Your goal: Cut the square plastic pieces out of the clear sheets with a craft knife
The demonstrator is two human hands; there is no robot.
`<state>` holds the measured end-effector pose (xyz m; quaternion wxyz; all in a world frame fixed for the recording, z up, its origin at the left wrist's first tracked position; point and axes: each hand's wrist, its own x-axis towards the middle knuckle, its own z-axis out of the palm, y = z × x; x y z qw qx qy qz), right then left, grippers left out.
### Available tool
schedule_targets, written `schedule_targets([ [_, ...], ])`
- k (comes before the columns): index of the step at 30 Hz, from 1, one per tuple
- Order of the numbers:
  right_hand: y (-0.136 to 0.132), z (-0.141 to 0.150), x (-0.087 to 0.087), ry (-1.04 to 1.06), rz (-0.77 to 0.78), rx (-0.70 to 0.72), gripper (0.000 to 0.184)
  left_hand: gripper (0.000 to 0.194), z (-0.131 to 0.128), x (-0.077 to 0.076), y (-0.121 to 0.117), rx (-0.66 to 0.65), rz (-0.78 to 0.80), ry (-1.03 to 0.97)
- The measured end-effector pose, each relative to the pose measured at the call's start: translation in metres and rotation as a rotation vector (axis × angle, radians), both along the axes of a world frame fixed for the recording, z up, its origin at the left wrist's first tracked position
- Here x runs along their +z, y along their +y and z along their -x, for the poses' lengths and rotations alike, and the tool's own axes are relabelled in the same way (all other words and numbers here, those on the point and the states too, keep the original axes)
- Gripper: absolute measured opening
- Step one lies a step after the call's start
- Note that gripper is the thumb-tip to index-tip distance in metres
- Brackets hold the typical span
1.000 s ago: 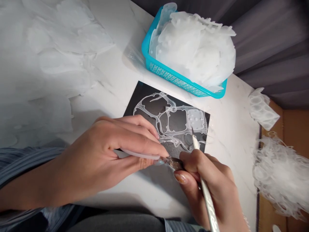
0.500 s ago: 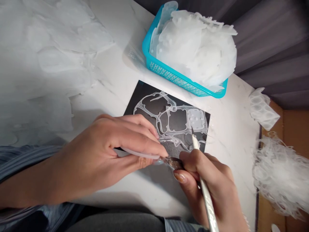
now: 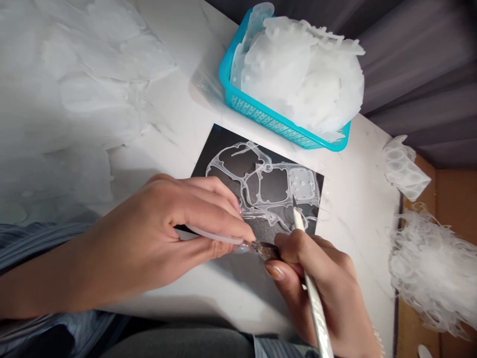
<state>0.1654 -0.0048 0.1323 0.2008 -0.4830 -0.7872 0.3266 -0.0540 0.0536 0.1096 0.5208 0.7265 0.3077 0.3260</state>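
Note:
My left hand (image 3: pixel 175 233) is closed, pinching a thin translucent white sheet piece (image 3: pixel 218 235) edge-on between thumb and fingers. In my right hand (image 3: pixel 320 278) is a white-handled craft knife (image 3: pixel 313 308), its dark pointed tip directed away from me. The same hand grips a short dark metal tool (image 3: pixel 269 250), perhaps tweezers, whose end meets the piece's edge at the left fingertips. Its grip end is hidden in my fingers. Beneath the hands lies a black mat (image 3: pixel 208 144) with cut-out translucent frames (image 3: pixel 257 171) and a squarish dotted piece (image 3: pixel 302 184).
A blue basket (image 3: pixel 268 119) heaped with translucent pieces stands behind the mat. More pieces are piled on the left (image 3: pixel 74 99). To the right are a folded translucent sheet (image 3: pixel 406 166) and a tangled heap of thin offcuts (image 3: pixel 432 273) over a brown box (image 3: pixel 458 199).
Both hands, with the piece and tools, have shifted slightly left. The grips look the same, and the metal tool's end stays at the piece's edge.

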Motion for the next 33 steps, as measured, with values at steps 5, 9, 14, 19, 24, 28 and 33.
schedule_targets([
  [5, -0.001, -0.002, 0.000, -0.018, -0.012, 0.000, 0.027, 0.019, -0.001, 0.000, 0.001, -0.004, 0.003, 0.003],
  [9, -0.001, -0.004, 0.001, -0.004, -0.002, -0.038, 0.027, 0.019, -0.001, 0.002, 0.002, -0.011, 0.046, 0.034],
  [14, -0.001, -0.007, 0.001, 0.047, 0.074, -0.064, 0.029, 0.021, 0.000, 0.004, 0.002, -0.037, 0.118, 0.079],
  [19, 0.000, -0.007, 0.003, 0.034, 0.150, -0.102, 0.028, 0.013, 0.000, 0.006, 0.004, -0.031, 0.340, 0.130],
  [24, 0.001, -0.010, 0.004, -0.017, 0.122, -0.284, 0.029, 0.014, 0.001, 0.003, 0.007, -0.046, 0.569, 0.107],
  [28, -0.006, -0.041, -0.013, -0.193, -0.040, -0.639, 0.032, 0.027, 0.002, -0.006, 0.007, -0.004, 0.692, 0.049],
  [33, -0.027, -0.096, -0.042, -0.401, -0.030, -0.991, 0.035, 0.022, -0.002, -0.011, 0.006, 0.046, 0.699, 0.000],
])
